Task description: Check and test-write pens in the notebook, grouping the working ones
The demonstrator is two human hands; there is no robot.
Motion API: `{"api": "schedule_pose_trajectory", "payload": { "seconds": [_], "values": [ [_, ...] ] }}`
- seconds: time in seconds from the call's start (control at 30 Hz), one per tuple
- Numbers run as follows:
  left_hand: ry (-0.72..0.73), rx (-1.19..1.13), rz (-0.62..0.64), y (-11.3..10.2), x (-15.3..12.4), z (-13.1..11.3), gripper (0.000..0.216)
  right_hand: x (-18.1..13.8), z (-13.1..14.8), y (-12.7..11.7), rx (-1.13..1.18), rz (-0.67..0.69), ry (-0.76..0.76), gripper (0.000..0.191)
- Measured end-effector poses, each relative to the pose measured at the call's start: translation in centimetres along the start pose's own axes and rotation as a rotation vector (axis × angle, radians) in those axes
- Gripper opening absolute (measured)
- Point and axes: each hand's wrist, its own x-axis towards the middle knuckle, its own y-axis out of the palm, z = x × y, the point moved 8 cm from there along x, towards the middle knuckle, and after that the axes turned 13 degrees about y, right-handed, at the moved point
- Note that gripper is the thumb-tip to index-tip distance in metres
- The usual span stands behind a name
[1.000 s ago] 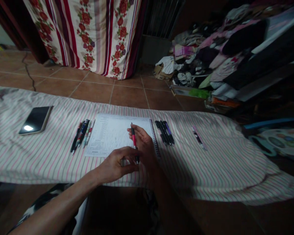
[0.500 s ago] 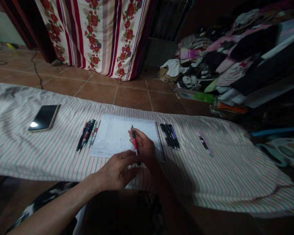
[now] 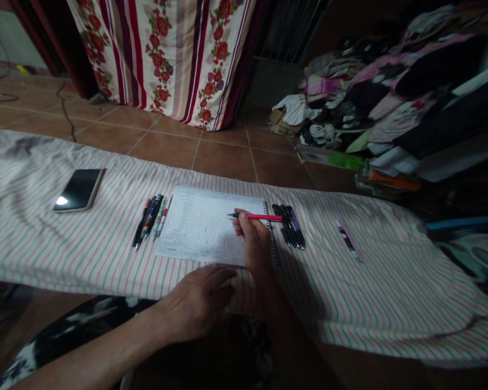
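Observation:
A spiral notebook (image 3: 203, 225) lies open on a striped cloth (image 3: 106, 254). My right hand (image 3: 256, 244) rests on the notebook's right part and pinches a pink pen (image 3: 260, 217), held level with its tip pointing left. My left hand (image 3: 199, 303) lies flat at the cloth's near edge, fingers stretched out, holding nothing. Several pens (image 3: 152, 218) lie in a row left of the notebook. Several dark pens (image 3: 289, 226) lie right of its spiral binding.
A phone (image 3: 79, 189) lies on the cloth at the left. One pink pen (image 3: 348, 240) lies alone further right. Beyond the cloth are brown floor tiles, a floral striped curtain (image 3: 179, 54) and a heap of clothes (image 3: 370, 97) at the right.
My right hand has turned the pink pen from upright to level, tip to the left. My left hand has let go of the pen's lower end and drawn back towards me.

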Motion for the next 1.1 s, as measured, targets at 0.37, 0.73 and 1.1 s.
{"api": "schedule_pose_trajectory", "payload": {
  "seconds": [0.37, 0.73, 1.1],
  "values": [
    [-0.321, 0.425, -0.269, -4.0, -0.2, 9.6, 0.021, -0.7, -0.4, 0.2, 0.090, -0.018, 0.046, 0.038],
    [-0.385, 0.475, -0.185, -4.2, -1.0, 12.1, 0.029, 4.1, 3.3, 6.6, -0.139, 0.036, 0.012, 0.028],
    [-0.451, 0.524, -0.032, -2.4, -1.3, 13.5, 0.039, 9.0, 2.3, 11.8, -0.510, 0.027, -0.220, 0.017]
  ]
}}
